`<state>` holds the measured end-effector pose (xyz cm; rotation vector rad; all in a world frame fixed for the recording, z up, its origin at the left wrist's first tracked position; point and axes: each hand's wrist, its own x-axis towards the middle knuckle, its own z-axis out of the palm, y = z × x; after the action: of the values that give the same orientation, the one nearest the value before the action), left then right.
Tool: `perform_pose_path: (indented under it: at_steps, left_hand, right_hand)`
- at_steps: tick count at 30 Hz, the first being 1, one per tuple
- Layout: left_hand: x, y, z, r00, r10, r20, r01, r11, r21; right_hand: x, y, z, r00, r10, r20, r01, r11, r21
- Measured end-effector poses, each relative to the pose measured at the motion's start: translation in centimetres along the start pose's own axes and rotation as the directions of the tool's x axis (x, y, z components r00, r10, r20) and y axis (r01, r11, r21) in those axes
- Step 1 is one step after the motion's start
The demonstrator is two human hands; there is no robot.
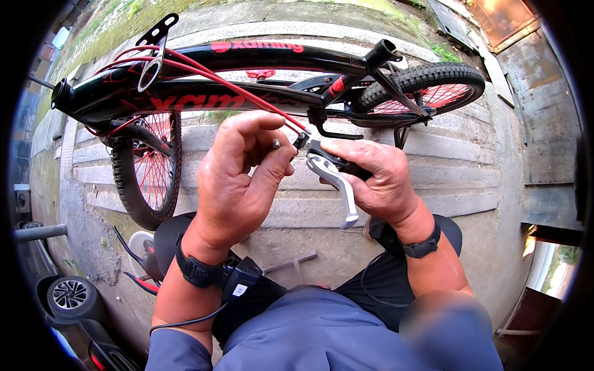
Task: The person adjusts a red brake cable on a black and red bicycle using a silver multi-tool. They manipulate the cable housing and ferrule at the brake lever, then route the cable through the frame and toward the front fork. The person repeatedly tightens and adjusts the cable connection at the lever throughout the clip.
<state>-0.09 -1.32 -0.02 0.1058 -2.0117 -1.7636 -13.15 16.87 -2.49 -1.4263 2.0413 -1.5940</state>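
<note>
My left hand [238, 179] is closed, its thumb and fingertips pinched around a small metal piece [276, 144] beside a small dark fitting [301, 140] where red cables [216, 79] end. My right hand [380, 182] grips a black brake lever housing [315, 147] with a silver lever blade [334, 182] angled downward, just right of the fitting. Behind both hands lies a black bicycle frame [309, 59] with red lettering and a silver bracket [148, 73] hanging among the cables at its front end.
The bicycle's front wheel [131, 179] at left and rear wheel [380, 94] at right have red spokes and lie over pale concrete strips [470, 157]. A parked car's wheel [69, 292] is at lower left, a metal bar [291, 260] below my hands, and metal sheets [541, 117] at right.
</note>
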Motion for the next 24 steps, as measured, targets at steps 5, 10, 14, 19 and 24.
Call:
perform_pose_path:
  at_steps: [5, 10, 14, 19, 24]
  left_hand:
    - [0.1, -1.0, 0.5, 0.97, 0.238, 0.044, -0.241, 0.946, 0.218]
    - [0.1, -0.6, 1.1, 0.912, 0.398, 0.096, -0.404, 0.836, 0.371]
    - [-0.2, -0.6, 1.8, 0.904, 0.413, 0.109, -0.424, 0.839, 0.342]
    - [-0.7, -0.6, 1.9, 0.912, 0.389, 0.132, -0.411, 0.85, 0.331]
    - [-1.0, -0.4, 2.0, 0.918, 0.368, 0.148, -0.396, 0.855, 0.335]
  right_hand:
    - [-0.7, 0.3, 0.0, 0.989, 0.15, -0.014, -0.145, 0.973, 0.18]
    - [-0.7, 0.0, -0.6, 0.972, 0.234, -0.004, -0.219, 0.914, 0.343]
    - [-0.6, 0.4, -0.8, 0.973, 0.227, 0.038, -0.223, 0.884, 0.411]
    - [-0.5, -0.3, -1.2, 0.909, 0.374, 0.183, -0.413, 0.758, 0.505]
    - [-0.2, 0.0, -1.8, 0.906, 0.354, 0.231, -0.422, 0.732, 0.535]
